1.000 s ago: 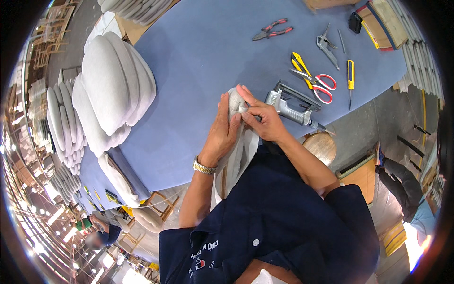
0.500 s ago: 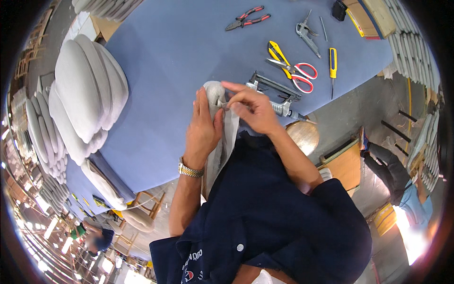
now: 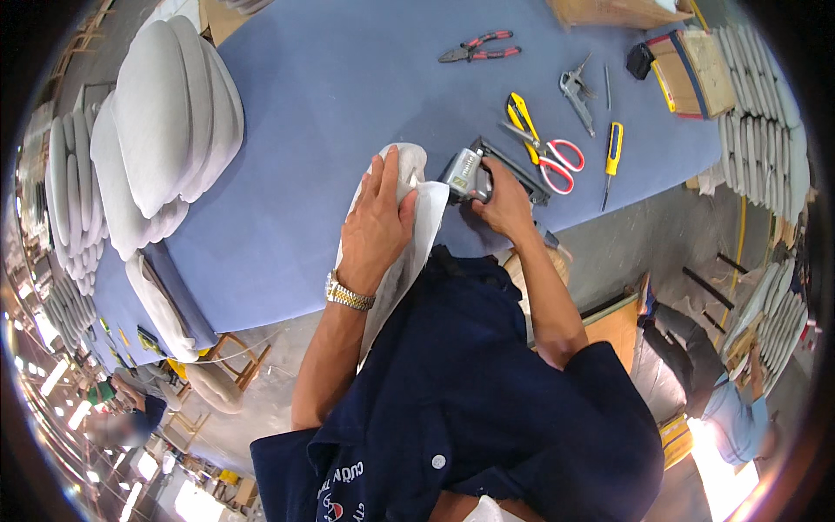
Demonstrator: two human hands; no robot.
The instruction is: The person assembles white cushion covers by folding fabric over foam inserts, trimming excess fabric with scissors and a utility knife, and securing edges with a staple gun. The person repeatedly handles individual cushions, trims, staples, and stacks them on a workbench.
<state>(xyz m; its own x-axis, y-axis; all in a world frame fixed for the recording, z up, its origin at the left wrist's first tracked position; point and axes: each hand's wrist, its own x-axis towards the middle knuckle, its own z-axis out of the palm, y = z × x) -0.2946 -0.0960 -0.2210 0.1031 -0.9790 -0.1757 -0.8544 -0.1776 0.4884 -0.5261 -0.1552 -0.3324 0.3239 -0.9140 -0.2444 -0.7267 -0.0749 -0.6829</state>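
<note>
A grey upholstered cushion [image 3: 410, 158] stands at the table's near edge, with loose whitish fabric [image 3: 428, 209] hanging along its right side toward my body. My left hand [image 3: 376, 226] holds the cushion, its long fingers laid along the top and its thumb on the near side. Just to the right, my right hand [image 3: 504, 202] is closed round a pneumatic staple gun [image 3: 468, 174]. The gun's silver head points at the cushion's fabric edge; whether its nose touches the fabric I cannot tell. Part of its grip is hidden by my fingers.
Red-and-white scissors [image 3: 557, 170] overlap a yellow cutter [image 3: 519, 111] beyond the staple gun. Pliers [image 3: 480, 48], an air blow gun [image 3: 577, 97] and a yellow screwdriver [image 3: 614, 150] lie farther off. Grey cushions [image 3: 161, 113] are piled at left. A person [image 3: 726, 418] is at far right.
My right hand has left the fabric at the cushion and taken hold of the staple gun, bringing it toward the cushion. My left hand stays on the cushion, its fingers shifted over the top.
</note>
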